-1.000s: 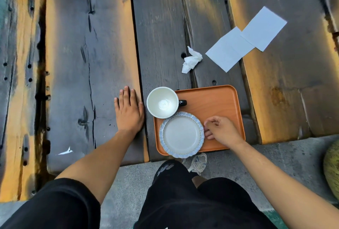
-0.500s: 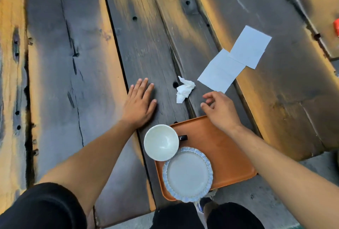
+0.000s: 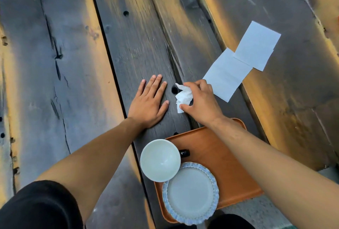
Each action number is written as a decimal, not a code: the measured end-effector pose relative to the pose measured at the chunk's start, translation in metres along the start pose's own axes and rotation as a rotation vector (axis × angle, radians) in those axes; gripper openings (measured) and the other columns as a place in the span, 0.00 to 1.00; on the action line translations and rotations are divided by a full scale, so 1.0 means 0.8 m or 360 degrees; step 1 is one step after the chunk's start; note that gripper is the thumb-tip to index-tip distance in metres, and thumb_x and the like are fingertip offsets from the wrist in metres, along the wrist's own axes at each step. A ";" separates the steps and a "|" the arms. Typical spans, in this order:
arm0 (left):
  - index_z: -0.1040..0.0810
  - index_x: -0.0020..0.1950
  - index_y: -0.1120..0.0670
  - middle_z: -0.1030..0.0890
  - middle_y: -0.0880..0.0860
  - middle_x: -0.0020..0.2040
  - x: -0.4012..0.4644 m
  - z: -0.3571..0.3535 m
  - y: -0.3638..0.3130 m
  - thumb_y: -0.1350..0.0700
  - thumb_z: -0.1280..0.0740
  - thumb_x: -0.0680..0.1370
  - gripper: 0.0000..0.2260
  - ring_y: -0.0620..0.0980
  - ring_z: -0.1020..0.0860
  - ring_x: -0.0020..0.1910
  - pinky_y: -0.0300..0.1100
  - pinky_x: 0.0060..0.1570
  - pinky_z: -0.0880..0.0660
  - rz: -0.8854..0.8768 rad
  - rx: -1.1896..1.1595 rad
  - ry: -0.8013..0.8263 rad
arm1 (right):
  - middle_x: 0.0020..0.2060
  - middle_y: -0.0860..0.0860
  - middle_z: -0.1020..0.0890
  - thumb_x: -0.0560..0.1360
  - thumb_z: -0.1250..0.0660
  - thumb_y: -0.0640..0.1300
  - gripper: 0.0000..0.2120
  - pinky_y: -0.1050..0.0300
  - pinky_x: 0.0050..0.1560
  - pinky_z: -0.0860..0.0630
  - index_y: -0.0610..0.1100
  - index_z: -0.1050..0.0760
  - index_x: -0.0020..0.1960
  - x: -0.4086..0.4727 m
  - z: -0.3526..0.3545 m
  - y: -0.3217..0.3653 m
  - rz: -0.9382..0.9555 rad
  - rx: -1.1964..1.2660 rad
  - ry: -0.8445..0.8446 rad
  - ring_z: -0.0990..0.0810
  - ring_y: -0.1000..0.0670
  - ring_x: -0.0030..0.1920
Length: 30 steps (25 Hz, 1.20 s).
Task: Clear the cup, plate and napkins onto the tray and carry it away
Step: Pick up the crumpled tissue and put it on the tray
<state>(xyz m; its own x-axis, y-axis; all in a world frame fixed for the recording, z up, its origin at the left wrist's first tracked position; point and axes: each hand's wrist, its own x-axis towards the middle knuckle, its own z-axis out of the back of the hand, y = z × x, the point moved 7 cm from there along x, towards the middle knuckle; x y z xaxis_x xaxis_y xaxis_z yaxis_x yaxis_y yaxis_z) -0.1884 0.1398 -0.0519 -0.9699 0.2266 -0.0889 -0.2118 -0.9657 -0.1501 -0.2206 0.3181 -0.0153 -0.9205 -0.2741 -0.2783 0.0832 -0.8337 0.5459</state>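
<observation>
Plate, white with a blue scalloped rim, sits on the near left part of the orange tray, which lies at the near edge of the weathered plank table. White cup stands just beyond the plate, overlapping its rim from this angle and overhanging the tray's left edge; its dark handle points right. Right forearm crosses above the tray's far right corner. Left hand lies flat on the planks beyond the tray, palm down, fingers spread and holding nothing. Right hand is just beside it, thumb and fingers closed on the crumpled napkin, pinching it from both sides; cannot tell whether the napkin touches the wood. Further out to the right, two flat napkins lie on the table, corners overlapping, the nearer one partly behind the right hand.
</observation>
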 end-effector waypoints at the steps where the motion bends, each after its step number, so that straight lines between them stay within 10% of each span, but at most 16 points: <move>1: 0.43 0.83 0.55 0.45 0.56 0.84 0.000 0.001 0.000 0.41 0.50 0.84 0.31 0.54 0.49 0.84 0.57 0.82 0.52 0.0001 -0.0007 -0.0005 | 0.62 0.48 0.30 0.72 0.24 0.47 0.31 0.51 0.66 0.29 0.50 0.30 0.72 0.002 -0.003 0.000 0.0004 -0.0022 0.0006 0.32 0.45 0.63; 15: 0.38 0.82 0.55 0.41 0.56 0.83 0.002 0.008 0.001 0.44 0.48 0.83 0.29 0.55 0.45 0.83 0.59 0.81 0.48 0.0009 -0.0064 -0.0071 | 0.49 0.51 0.23 0.73 0.27 0.42 0.11 0.65 0.48 0.31 0.45 0.18 0.56 -0.032 0.027 -0.015 0.0027 0.0350 -0.0210 0.24 0.53 0.44; 30: 0.38 0.82 0.55 0.40 0.56 0.83 0.002 0.008 0.000 0.45 0.46 0.82 0.29 0.55 0.44 0.83 0.58 0.81 0.49 0.0024 -0.0082 -0.0065 | 0.47 0.54 0.25 0.73 0.25 0.38 0.13 0.74 0.51 0.31 0.49 0.17 0.56 -0.169 0.000 -0.041 -0.0010 0.0540 -0.0004 0.25 0.62 0.49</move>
<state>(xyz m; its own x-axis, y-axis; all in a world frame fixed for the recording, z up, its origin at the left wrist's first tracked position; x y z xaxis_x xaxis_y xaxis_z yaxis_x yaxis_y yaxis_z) -0.1904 0.1393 -0.0456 -0.9773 0.2057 -0.0516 -0.1917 -0.9609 -0.1996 -0.0986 0.3822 0.0043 -0.9215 -0.2683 -0.2809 -0.0538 -0.6279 0.7764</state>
